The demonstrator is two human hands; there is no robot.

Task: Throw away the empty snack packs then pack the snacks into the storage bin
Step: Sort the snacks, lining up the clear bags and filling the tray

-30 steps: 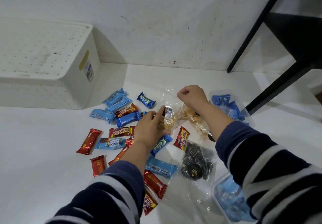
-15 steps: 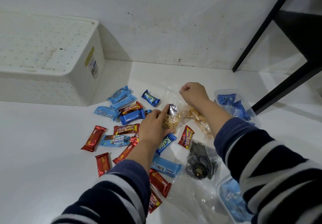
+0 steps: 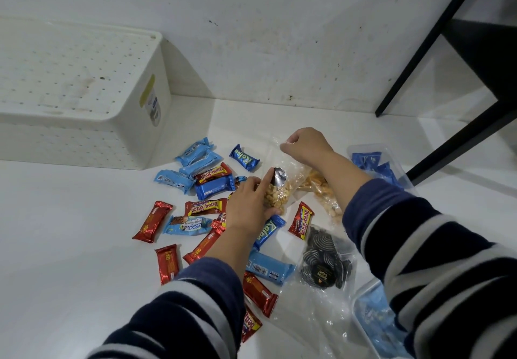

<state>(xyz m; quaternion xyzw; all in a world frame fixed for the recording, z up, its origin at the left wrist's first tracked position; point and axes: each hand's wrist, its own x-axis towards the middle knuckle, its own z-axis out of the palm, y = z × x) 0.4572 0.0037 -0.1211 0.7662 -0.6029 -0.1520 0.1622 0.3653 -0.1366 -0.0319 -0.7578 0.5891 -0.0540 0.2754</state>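
1. Clear plastic is bunching under both my hands: my left hand (image 3: pixel 249 207) is closing its fingers around the lower part of a see-through bag of small golden snacks (image 3: pixel 277 193), index finger lying up along its side, while my right hand (image 3: pixel 305 146) is pinching the top edge of the same bag between closed fingertips.
2. White tabletop (image 3: pixel 70 246) is carrying the whole spread; the bag is sitting near its middle, among the loose wrappers.
3. Red "beng-beng" bars (image 3: pixel 206 207) and other red bars (image 3: pixel 152 221) are lying scattered to the left of and beneath my left forearm, mixed with light-blue packs (image 3: pixel 270 269) and a dark-blue bar (image 3: pixel 244 157).
4. A second clear bag of orange-tan snacks (image 3: pixel 321 188) is lying just beside the first, partly under my right forearm.
5. A clear pack of black-and-white spiral biscuits (image 3: pixel 324 260) is resting nearer to me, beside my right sleeve.
6. Two clear plastic tubs of blue packs are sitting at the right, one far (image 3: pixel 391 163), one near (image 3: pixel 363 311) and cut off by my sleeve.
7. The white perforated storage bin (image 3: pixel 134 135) is sitting at the far left against the wall (image 3: pixel 279 37), well apart from my hands; I cannot tell which way up it is.
8. My striped navy-and-white sleeves (image 3: pixel 433 260) are filling the foreground.
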